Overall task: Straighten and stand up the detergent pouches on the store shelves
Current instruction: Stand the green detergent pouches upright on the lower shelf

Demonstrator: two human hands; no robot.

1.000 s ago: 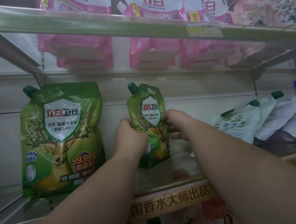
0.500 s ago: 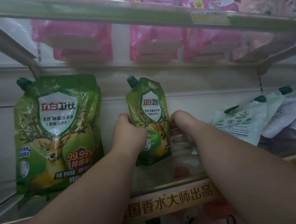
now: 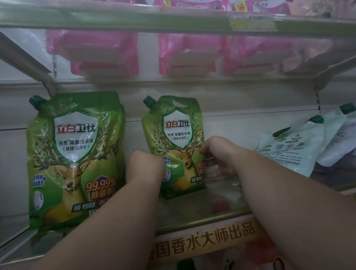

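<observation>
Pouch (image 3: 174, 145), small and green, stands upright near the middle of the glass shelf (image 3: 199, 209), against the pale back wall (image 3: 244, 100). Left hand (image 3: 144, 168) grips its lower left edge, fingers curled round it; right hand (image 3: 217, 159) pinches its lower right edge, fingertips (image 3: 204, 154) pressed on the front. Just left stands a big green pouch (image 3: 75, 159), also upright. Well to the right, white pouches (image 3: 293, 145) lie tilted back on the same shelf. An orange strip (image 3: 203, 241) with Chinese lettering runs along the shelf's front edge. Above, pink pouches (image 3: 190, 56) show through the upper glass shelf (image 3: 101, 20).
</observation>
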